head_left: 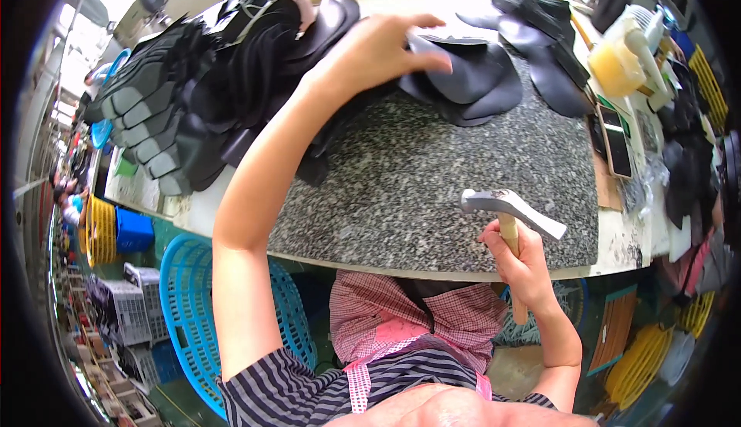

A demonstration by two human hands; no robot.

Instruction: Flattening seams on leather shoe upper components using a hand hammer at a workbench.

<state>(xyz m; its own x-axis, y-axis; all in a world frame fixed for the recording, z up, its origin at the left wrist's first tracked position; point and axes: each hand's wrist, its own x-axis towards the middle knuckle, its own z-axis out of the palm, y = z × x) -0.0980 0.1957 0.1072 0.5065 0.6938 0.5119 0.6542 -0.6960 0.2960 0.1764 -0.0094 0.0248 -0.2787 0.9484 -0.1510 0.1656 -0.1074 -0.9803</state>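
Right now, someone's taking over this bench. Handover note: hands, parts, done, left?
Left hand: stretched out over the stone slab, fingers resting on the dark leather pieces at its far edge.
Right hand: closed on the hammer, head raised near the slab's front edge.
Parts: tall heap of dark pieces far left, more pieces far right.
Done: cannot tell.
Left: no piece lies under the hammer yet.

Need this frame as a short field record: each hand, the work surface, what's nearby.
left hand: stretched forward, fingers on a dark flat cut piece
right hand: gripping the wooden handle of a hammer, metal head raised over the near edge
surface: speckled granite slab
left of slab: stack of dark and grey pieces
far right: more dark pieces, a yellowish container
below table: blue plastic basket
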